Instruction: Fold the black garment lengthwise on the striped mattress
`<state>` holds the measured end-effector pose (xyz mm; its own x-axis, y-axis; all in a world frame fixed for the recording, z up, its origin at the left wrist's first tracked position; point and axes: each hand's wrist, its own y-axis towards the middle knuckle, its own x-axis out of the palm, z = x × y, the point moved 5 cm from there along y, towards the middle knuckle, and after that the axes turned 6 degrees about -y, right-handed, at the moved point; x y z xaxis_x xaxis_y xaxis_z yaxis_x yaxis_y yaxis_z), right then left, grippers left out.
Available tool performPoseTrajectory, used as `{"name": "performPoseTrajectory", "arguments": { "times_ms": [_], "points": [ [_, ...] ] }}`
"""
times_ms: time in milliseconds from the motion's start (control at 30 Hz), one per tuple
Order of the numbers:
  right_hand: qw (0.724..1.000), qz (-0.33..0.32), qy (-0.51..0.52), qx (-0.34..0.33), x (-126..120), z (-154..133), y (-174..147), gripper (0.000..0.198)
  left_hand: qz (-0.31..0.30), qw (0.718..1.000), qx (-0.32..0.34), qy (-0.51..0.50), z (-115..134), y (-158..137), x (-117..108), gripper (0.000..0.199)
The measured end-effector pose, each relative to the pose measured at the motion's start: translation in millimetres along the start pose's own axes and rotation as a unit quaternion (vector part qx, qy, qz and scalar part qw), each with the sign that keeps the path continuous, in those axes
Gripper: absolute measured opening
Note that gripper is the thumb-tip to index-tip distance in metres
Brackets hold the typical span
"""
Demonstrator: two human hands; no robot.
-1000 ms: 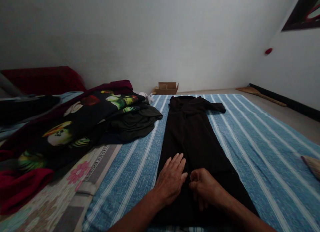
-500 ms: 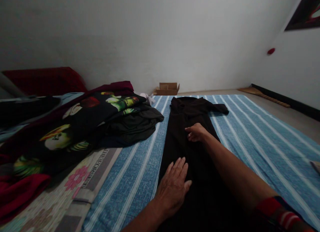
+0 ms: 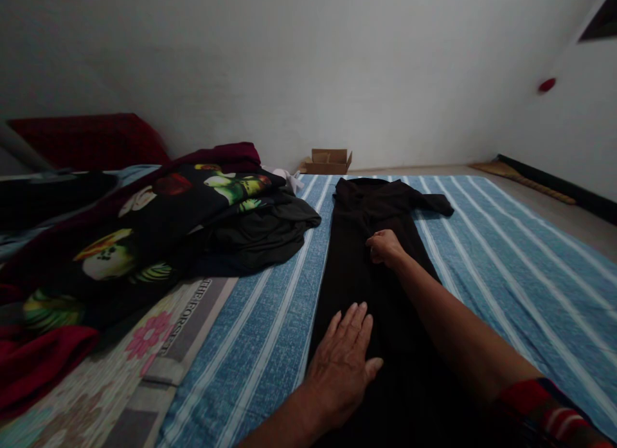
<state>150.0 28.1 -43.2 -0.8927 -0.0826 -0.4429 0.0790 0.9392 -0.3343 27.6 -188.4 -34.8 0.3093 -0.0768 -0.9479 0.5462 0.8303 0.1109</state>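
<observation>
A long dark garment [image 3: 353,242] lies stretched over the blue striped sheet, its neck end away from me and one short-looking sleeve [image 3: 438,204] out to the right. My left hand [image 3: 343,358] rests flat on its near left part, fingers stretched and thumb apart. Farther up, my right hand [image 3: 384,247] is closed on the garment's middle, fingertips curled into the cloth. Exactly how much fabric it pinches is hidden. The near end of the garment fades into shadow under my forearms.
Left of the garment lies a heap of clothes with a black printed piece [image 3: 183,210], a dark piece [image 3: 270,232] and a red piece [image 3: 45,364]. Beneath is a patterned mat [image 3: 159,345] on the striped sheet [image 3: 260,319]. A cardboard box [image 3: 330,162] stands by the wall.
The view has shifted slightly. My right hand's fingers have curled in more tightly on the garment. My left hand stays flat on the cloth.
</observation>
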Motion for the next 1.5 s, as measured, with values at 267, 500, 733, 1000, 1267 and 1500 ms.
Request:
{"name": "performPoseTrajectory", "arguments": {
  "times_ms": [267, 500, 733, 1000, 1267, 1500],
  "points": [
    [0.996, -0.079, 0.037, -0.007, 10.6, 1.0, -23.7, 0.014, -0.020, 1.000, 0.001, 0.005, -2.3, 1.8, 7.0, 0.060],
    [0.988, -0.150, 0.035, -0.018, 13.5, 4.1, -47.4, 0.022, -0.026, 1.000, -0.002, 0.002, 1.9, 4.3, -3.4, 0.053],
    [0.994, -0.101, 0.020, -0.032, 11.0, -1.6, -43.3, 0.024, -0.017, 1.000, 0.003, 0.003, 4.3, 0.5, -14.3, 0.050],
    [0.994, -0.109, 0.000, -0.015, 11.4, 10.0, -47.3, 0.026, -0.026, 1.000, -0.009, 0.008, 6.8, -0.3, 1.5, 0.053],
    [0.973, -0.229, 0.022, -0.033, 10.0, 23.3, -107.4, 0.026, -0.023, 1.000, -0.019, -0.009, 3.1, 1.8, -1.0, 0.050],
    [0.992, -0.071, 0.049, -0.090, -9.2, 40.3, -170.1, 0.039, 0.018, 0.999, 0.000, -0.046, -0.5, 1.0, -13.3, 0.045]
  ]
}}
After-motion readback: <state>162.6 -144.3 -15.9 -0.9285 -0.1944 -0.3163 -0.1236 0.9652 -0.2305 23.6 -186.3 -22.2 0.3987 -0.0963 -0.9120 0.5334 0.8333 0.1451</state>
